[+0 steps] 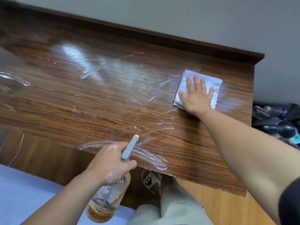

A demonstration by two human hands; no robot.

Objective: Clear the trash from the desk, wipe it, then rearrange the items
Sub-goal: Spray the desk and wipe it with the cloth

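Observation:
The dark wooden desk [100, 101] fills the view, its top streaked with wet smears. My right hand [196, 95] lies flat, fingers spread, pressing a folded grey cloth [183, 86] onto the desk near its far right corner. My left hand [110, 164] is wrapped around the neck of a clear amber spray bottle [105, 203] at the desk's near edge. The bottle's grey nozzle with an orange tip [131, 146] points out over the desk top.
A raised ledge [162, 38] runs along the desk's back against a grey wall. Dark clutter [279, 120] lies on the floor to the right. A blue sheet [24, 195] is at lower left. My slippered foot [150, 181] stands under the desk edge.

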